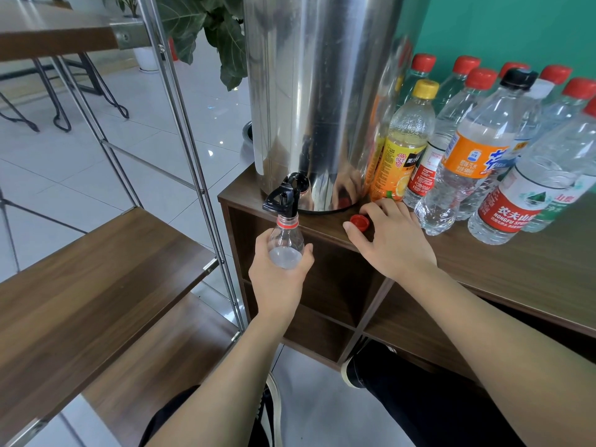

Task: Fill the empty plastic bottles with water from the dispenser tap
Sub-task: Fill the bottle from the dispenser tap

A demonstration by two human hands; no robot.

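A tall steel water dispenser (319,91) stands at the corner of a brown wooden cabinet (516,269). Its black tap (283,196) juts over the front edge. My left hand (279,279) grips a clear uncapped plastic bottle (286,243) upright, its red-ringed neck right under the tap; some water shows inside. My right hand (392,237) rests on the cabinet top, fingers touching a loose red cap (360,222).
Several plastic bottles stand to the dispenser's right, among them an orange juice bottle (400,146), an orange-labelled bottle (467,156) and a red-labelled one (522,201). A metal-framed wooden shelf (96,269) stands on the left. A potted plant (206,30) is behind.
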